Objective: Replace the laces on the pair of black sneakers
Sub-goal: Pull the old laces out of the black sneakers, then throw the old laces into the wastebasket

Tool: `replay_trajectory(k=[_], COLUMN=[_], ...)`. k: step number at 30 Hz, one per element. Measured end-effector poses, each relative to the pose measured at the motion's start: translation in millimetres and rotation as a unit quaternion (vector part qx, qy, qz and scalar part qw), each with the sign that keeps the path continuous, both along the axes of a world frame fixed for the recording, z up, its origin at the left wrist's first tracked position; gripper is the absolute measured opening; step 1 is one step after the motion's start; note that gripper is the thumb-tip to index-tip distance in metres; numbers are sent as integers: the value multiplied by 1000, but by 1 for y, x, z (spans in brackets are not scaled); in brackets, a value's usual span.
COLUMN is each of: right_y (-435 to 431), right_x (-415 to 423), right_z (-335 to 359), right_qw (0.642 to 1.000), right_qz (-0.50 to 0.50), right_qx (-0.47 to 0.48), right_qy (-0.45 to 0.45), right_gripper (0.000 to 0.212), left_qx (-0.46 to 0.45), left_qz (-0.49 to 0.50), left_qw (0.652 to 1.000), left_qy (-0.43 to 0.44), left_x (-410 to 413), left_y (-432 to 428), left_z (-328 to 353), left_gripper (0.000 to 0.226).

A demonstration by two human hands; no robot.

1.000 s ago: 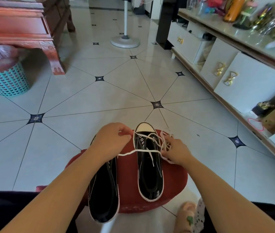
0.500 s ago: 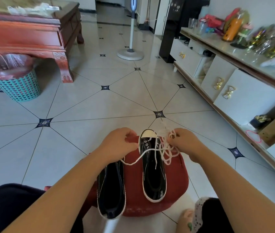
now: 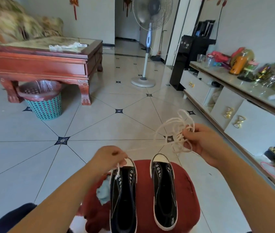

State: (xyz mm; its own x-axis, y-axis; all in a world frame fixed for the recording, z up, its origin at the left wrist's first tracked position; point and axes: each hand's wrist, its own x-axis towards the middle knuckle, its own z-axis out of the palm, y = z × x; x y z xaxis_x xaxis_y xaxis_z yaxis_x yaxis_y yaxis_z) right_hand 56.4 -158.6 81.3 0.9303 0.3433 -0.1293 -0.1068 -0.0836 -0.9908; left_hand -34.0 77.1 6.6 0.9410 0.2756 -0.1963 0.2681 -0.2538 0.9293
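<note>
Right hand (image 3: 205,145) grips bunched white cotton lace (image 3: 175,130); left hand (image 3: 107,158) pinches its end; glossy black canvas sneakers (image 3: 164,194) point away, lengthwise.

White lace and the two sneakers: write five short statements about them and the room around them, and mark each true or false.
1. The left sneaker and the right sneaker both sit on the red stool. True.
2. The right sneaker has a lace threaded through its eyelets. False: its eyelets are empty.
3. The right hand holds a bunched white lace. True.
4. The left hand lies flat on the stool. False: it pinches one end of the lace above the left sneaker's toe.
5. The teal basket stands on top of the wooden table. False: it stands on the floor by the table's leg.
</note>
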Motion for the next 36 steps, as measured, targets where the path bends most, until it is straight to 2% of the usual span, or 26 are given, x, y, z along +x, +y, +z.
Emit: replay_trajectory(k=[4, 7, 9, 12, 15, 18, 21, 24, 27, 31, 36], right_y=[16, 49, 73, 105, 129, 149, 167, 186, 196, 200, 221], right_x=[28, 51, 66, 90, 101, 99, 95, 96, 92, 82, 48], right_z=[-33, -56, -64, -80, -83, -69, -44, -5, 53, 148, 253], right_qw=[994, 987, 988, 984, 970, 955, 952, 951, 949, 942, 900], right_qz=[11, 60, 95, 142, 181, 204, 231, 221, 216, 207, 279], right_qx=[-109, -147, -118, -75, -55, -47, -101, -149, -190, -243, -333], right_qy=[-19, -15, 15, 74, 152, 210, 176, 155, 129, 104, -19], right_gripper=[7, 6, 9, 12, 13, 29, 44, 31, 19, 14, 13], left_qx=[-238, -320, -343, -333, -341, -348, -331, -322, -287, -200, -75], left_qz=[65, 87, 104, 163, 241, 285, 314, 335, 330, 311, 313], left_qw=[969, 943, 933, 928, 909, 893, 889, 883, 896, 924, 936], left_qy=[-10, -14, -23, -33, -18, 10, 37, 60, 74, 98, 140], left_x=[27, 60, 78, 103, 117, 121, 120, 116, 105, 63, -13], left_y=[12, 6, 5, 14, 25, 34, 40, 52, 67, 93, 123], left_z=[16, 18, 16, 11, 10, 25, 50, 86, 137, 223, 323], left_gripper=[12, 12, 10, 11, 10, 12, 13, 15, 24, 34, 33])
